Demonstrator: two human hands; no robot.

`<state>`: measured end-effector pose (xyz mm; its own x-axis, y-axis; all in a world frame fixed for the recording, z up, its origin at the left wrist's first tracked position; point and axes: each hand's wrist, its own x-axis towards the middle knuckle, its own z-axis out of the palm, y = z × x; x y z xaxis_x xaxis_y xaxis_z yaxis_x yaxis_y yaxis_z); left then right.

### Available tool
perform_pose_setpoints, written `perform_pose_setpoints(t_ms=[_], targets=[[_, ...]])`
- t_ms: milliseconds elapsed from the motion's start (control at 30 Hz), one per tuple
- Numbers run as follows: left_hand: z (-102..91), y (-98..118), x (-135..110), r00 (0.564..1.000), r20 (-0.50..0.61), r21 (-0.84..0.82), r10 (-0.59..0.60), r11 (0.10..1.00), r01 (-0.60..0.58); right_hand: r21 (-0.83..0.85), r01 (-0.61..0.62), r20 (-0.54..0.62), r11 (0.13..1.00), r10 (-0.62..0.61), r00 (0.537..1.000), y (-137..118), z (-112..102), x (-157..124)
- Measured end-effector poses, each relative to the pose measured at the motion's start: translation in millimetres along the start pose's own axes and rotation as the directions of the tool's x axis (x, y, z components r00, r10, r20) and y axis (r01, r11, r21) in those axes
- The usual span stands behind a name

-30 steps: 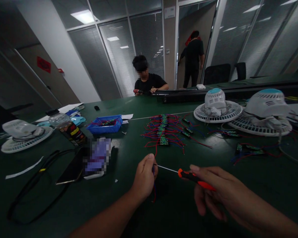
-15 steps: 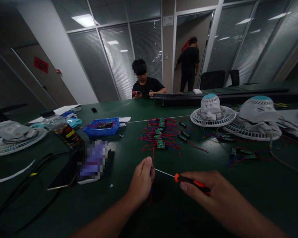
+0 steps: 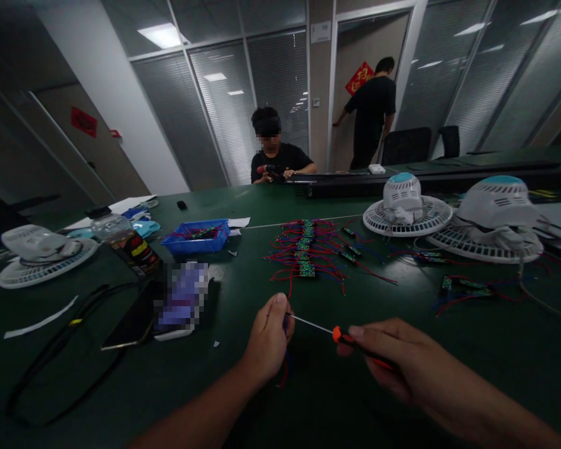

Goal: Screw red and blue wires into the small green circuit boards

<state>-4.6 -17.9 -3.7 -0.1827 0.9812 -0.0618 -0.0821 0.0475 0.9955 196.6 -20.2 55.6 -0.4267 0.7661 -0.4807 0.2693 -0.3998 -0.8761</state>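
Observation:
My left hand (image 3: pixel 268 333) is closed, thumb against fingers, on a wired circuit board. The board itself is almost wholly hidden by the fingers; a red wire (image 3: pixel 290 285) sticks out above and red and blue wires (image 3: pixel 285 369) hang below, like those on the boards lying beyond. In my right hand (image 3: pixel 399 355) is a screwdriver (image 3: pixel 343 337) with an orange and black handle, the thumb lying along it. Its thin metal shaft (image 3: pixel 311 323) points left, and the tip meets the left fingers, where the exact contact is hidden. A row of green circuit boards (image 3: pixel 307 252) with red and blue wires lies ahead.
Loose boards (image 3: pixel 470 287) lie to the right, near white fan units (image 3: pixel 404 209). A blue tray (image 3: pixel 196 243) holds wired boards. On the left are a phone (image 3: pixel 131 321), a bottle (image 3: pixel 128 243) and a black cable (image 3: pixel 32 374). A seated person (image 3: pixel 280 153) holds a power drill across the table.
My right thumb has moved forward on the screwdriver handle and the grip has turned. The left hand stays nearly in place. The view shifts slightly; the person at the door leans rightward.

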Motion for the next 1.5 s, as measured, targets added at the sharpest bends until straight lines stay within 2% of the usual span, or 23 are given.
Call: perform_pose_setpoints(t_ms=[100, 167, 267, 333, 467, 600, 733, 833, 1000, 1200, 1267, 1367, 1500], targets=[[-1.6, 2.6, -1.0, 0.998, 0.017, 0.038, 0.059, 0.997, -0.060, 0.037, -0.040, -0.007, 0.998, 0.040, 0.999, 2.5, 0.2, 2.2], [-2.4, 3.4, -1.2, 0.996, 0.023, 0.038, 0.088, 0.995, -0.089, 0.003, -0.040, -0.008, 0.999, 0.040, 0.999, 3.5, 0.5, 2.4], [-2.6, 2.5, -0.4, 0.997, 0.039, -0.001, 0.067, 0.998, -0.067, -0.167, 0.060, 0.020, 0.984, -0.057, 0.998, 3.4, 0.6, 1.5], [-2.2, 1.3, 0.6, 0.998, 0.052, -0.011, 0.032, 0.999, -0.031, -0.312, 0.158, 0.042, 0.937, -0.152, 0.987, 2.3, 0.2, 0.3], [-0.7, 0.2, 1.6, 0.999, 0.051, 0.016, 0.007, 1.000, -0.008, -0.507, 0.323, 0.021, 0.800, -0.362, 0.932, -0.1, -0.1, -3.5], [0.5, 2.0, 0.4, 0.998, 0.057, 0.057, -0.005, 0.998, 0.002, -0.605, 0.393, -0.022, 0.693, -0.508, 0.861, -0.3, 1.5, -7.3], [1.5, 5.0, -2.1, 0.998, 0.056, 0.110, -0.003, 0.994, -0.003, -0.641, 0.394, -0.005, 0.658, -0.517, 0.856, -1.6, 3.7, -10.1], [2.0, 6.2, -2.9, 0.999, 0.051, 0.125, 0.012, 0.992, -0.019, -0.698, 0.395, 0.033, 0.598, -0.524, 0.851, -3.0, 4.4, -10.7], [-0.4, 1.7, -0.1, 0.998, 0.058, 0.086, 0.006, 0.996, -0.011, -0.751, 0.459, 0.071, 0.474, -0.634, 0.770, 1.2, 0.7, -8.4], [-2.8, -5.9, 2.0, 0.998, 0.065, 0.089, -0.001, 0.996, -0.005, -0.797, 0.477, 0.099, 0.371, -0.699, 0.708, 9.7, -1.5, -5.5], [-1.7, -5.3, 2.1, 0.998, 0.068, 0.089, 0.005, 0.996, -0.011, -0.811, 0.461, 0.058, 0.360, -0.734, 0.677, 10.2, 1.0, -5.8], [0.7, -2.5, 2.1, 0.997, 0.073, 0.110, 0.009, 0.994, -0.017, -0.855, 0.346, -0.081, 0.386, -0.758, 0.647, 8.5, 5.3, -8.4], [2.1, -0.9, 1.8, 0.997, 0.071, 0.077, -0.010, 0.997, 0.005, -0.837, 0.272, -0.188, 0.474, -0.717, 0.671, 6.0, 7.3, -11.8]])
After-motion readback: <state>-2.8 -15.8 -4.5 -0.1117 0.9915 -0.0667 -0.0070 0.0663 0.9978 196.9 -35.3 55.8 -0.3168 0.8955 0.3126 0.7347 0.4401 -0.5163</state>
